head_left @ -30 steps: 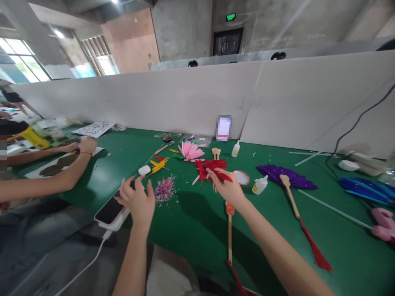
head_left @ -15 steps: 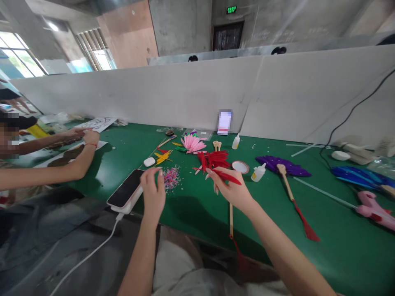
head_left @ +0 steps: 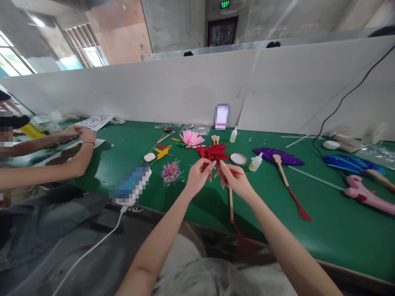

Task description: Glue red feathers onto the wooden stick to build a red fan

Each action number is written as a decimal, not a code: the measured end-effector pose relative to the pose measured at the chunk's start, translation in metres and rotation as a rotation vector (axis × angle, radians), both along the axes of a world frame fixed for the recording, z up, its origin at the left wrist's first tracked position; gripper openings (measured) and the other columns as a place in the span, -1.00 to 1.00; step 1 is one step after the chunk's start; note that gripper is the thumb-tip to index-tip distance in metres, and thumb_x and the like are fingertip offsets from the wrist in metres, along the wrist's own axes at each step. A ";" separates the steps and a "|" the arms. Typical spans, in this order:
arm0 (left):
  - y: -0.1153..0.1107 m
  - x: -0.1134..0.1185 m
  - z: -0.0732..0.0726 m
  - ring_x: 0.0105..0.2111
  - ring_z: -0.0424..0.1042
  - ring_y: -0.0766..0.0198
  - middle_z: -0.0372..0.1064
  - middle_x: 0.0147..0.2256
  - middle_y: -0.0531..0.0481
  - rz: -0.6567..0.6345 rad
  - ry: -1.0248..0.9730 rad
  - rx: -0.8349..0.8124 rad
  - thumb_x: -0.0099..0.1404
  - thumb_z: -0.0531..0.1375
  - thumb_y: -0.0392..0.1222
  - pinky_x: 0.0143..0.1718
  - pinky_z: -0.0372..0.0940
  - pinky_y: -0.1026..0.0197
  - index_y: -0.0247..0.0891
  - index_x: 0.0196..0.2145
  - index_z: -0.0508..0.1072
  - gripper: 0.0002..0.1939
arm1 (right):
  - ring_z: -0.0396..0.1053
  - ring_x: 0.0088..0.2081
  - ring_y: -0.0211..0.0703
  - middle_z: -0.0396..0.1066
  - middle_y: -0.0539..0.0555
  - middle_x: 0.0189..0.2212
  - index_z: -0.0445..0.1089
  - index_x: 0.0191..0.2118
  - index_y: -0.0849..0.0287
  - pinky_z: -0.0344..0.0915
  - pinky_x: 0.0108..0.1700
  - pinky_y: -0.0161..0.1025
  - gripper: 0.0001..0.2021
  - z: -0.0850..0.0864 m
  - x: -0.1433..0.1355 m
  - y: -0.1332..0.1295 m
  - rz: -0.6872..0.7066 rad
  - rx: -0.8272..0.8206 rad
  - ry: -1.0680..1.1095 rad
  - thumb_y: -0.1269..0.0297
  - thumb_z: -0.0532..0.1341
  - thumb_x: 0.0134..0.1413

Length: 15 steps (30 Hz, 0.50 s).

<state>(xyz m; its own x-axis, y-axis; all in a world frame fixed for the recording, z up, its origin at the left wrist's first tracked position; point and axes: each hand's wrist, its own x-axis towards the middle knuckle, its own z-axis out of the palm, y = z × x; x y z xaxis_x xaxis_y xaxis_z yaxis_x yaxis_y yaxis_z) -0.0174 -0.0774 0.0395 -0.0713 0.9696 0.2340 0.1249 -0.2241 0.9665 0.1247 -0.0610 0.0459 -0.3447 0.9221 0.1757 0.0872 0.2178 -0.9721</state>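
My left hand (head_left: 198, 176) and my right hand (head_left: 236, 179) meet over the front of the green table, fingertips almost touching. Between them is a thin red petal (head_left: 238, 173), pinched by both hands; its far end sticks out over the back of my right hand. Just beyond my fingers lies a bunch of red petals (head_left: 218, 152). A wooden handle (head_left: 231, 205) runs below my right hand toward the table edge, with a red tassel (head_left: 245, 241) hanging from it. A round white lid (head_left: 238, 158) and a glue bottle (head_left: 256, 162) stand close by on the right.
Left of my hands are colourful beads (head_left: 171, 172), yellow strips (head_left: 162, 153), a pink petal flower (head_left: 191, 139) and a charging phone (head_left: 131, 185). Rightward lie a purple fan (head_left: 262, 154) and a pink glue gun (head_left: 367, 195). A co-worker's hands (head_left: 84, 133) work at far left.
My left hand has moved right, from beside the phone and beads to my right hand, and closed on the red petal. The phone's screen has lit up. The view has shifted slightly.
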 end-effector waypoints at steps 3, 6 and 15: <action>0.013 0.003 -0.003 -0.65 0.22 0.43 0.18 -0.65 0.16 -0.015 0.047 0.039 0.19 0.07 0.05 -0.58 0.17 0.37 -0.26 -0.40 0.30 -0.71 | 0.13 -0.79 -0.35 0.14 -0.08 -0.86 0.27 -0.66 0.19 0.06 -0.71 -0.40 -0.51 -0.007 -0.003 0.014 -0.024 -0.162 0.113 -0.13 0.07 0.01; 0.026 0.004 -0.009 -0.65 0.23 0.42 0.19 -0.65 0.15 0.009 0.146 0.093 0.22 0.04 0.04 -0.56 0.17 0.35 -0.26 -0.41 0.30 -0.71 | 0.12 -0.77 -0.37 0.14 -0.10 -0.85 0.30 -0.63 0.20 0.07 -0.70 -0.41 -0.56 -0.014 -0.005 0.029 -0.032 -0.253 0.280 -0.13 0.17 -0.10; 0.062 0.015 -0.033 -0.33 0.36 0.31 0.38 -0.36 -0.03 -0.042 0.476 0.439 0.27 0.02 -0.12 -0.26 0.25 0.27 -0.27 -0.34 0.38 -0.79 | -0.06 -0.78 -0.47 0.00 -0.18 -0.84 0.25 -0.61 0.19 -0.08 -0.75 -0.47 -0.63 -0.043 0.001 0.054 -0.009 -0.576 0.697 -0.02 0.30 -0.21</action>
<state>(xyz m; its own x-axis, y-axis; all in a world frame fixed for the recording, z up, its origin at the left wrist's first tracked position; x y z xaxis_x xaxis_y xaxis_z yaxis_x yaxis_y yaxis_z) -0.0028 -0.0151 0.0061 0.1734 0.7764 0.6060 0.4996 -0.5996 0.6252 0.1259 -0.0065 0.0034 -0.3250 0.9341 -0.1479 -0.5630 -0.3167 -0.7634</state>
